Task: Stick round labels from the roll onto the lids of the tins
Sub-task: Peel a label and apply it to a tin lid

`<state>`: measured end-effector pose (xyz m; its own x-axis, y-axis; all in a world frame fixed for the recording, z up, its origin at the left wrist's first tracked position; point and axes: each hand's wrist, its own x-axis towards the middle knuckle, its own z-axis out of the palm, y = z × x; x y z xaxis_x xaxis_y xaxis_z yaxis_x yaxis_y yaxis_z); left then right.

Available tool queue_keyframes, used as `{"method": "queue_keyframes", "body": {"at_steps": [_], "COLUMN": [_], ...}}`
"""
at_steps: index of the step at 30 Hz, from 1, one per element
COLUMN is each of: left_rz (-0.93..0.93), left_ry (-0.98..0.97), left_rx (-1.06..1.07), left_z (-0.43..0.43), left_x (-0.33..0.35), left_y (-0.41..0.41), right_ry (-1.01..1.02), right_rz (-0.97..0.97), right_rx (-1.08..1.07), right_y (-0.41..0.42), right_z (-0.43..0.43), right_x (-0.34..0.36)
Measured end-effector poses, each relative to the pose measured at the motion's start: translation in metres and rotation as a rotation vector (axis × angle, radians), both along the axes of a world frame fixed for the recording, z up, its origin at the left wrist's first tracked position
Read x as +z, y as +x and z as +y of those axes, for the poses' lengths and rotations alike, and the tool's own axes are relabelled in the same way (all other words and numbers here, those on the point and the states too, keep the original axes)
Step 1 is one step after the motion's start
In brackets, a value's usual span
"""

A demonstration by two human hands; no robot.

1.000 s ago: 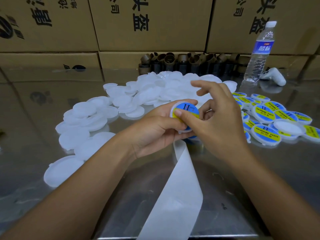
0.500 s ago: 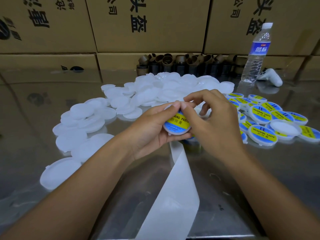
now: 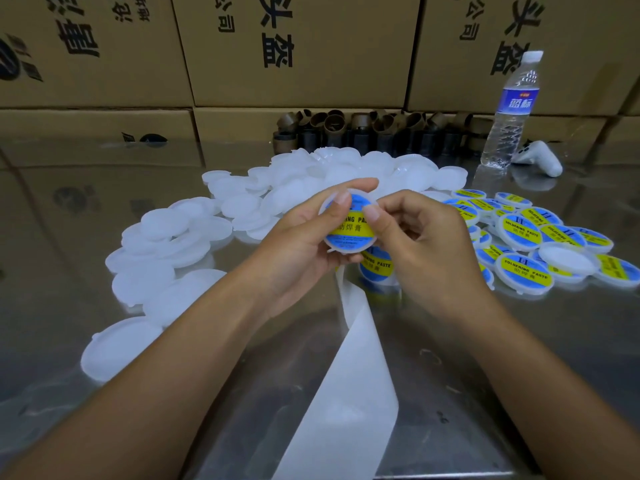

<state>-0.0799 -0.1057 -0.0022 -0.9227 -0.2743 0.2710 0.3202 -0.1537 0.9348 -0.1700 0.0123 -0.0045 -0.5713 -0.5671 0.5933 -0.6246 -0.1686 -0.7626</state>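
A white round lid (image 3: 349,227) with a blue and yellow "SOLDERING PASTE" label is held tilted toward me at mid table. My left hand (image 3: 301,244) grips it from the left, thumb on its face. My right hand (image 3: 426,244) pinches its right edge, thumb pressing the label. Under the hands lies a label on the roll's strip (image 3: 375,266). The white backing strip (image 3: 349,375) runs from there toward me. Plain white lids (image 3: 173,233) lie heaped to the left and behind. Labelled lids (image 3: 523,233) lie in a pile at the right.
The table is a reflective metal sheet (image 3: 86,188). Cardboard boxes (image 3: 298,50) wall the back. A row of brown cardboard cores (image 3: 367,129) stands before them. A water bottle (image 3: 510,109) and a white handheld device (image 3: 538,157) sit at the back right.
The lid has tilted up so its label faces me. Both thumbs now press on the label face; my right hand's raised fingers have curled down around the rim.
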Motion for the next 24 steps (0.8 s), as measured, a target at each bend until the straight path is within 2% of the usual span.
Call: {"method": "queue_keyframes", "body": {"at_steps": [7,10,12,17,24], "left_rz": [0.014,-0.013,-0.034,-0.024,-0.033], "left_ry": [0.019,-0.04,-0.103,-0.103,-0.173], "left_rx": [0.093,0.137,0.174,0.203,0.23], "left_z": [-0.004,-0.003,-0.002,-0.0026,0.0013], "left_x": [-0.0012,-0.0021,-0.0031,-0.0049,-0.0074], "left_y": [-0.0012,-0.0015,-0.0019,-0.0028,-0.0037], "right_ry": [0.06,0.071,0.035,-0.044,-0.03], "right_rz": [0.019,0.041,0.018,-0.091,-0.132], "right_rx": [0.057,0.014,-0.015,-0.036,-0.054], "right_y": [0.0017,0.0004,-0.0011,-0.0008,-0.0033], "right_z": [0.0009,0.0,0.0,0.0006,0.0011], "right_x": [-0.0002,-0.0009,-0.0007,0.0009,0.0001]}}
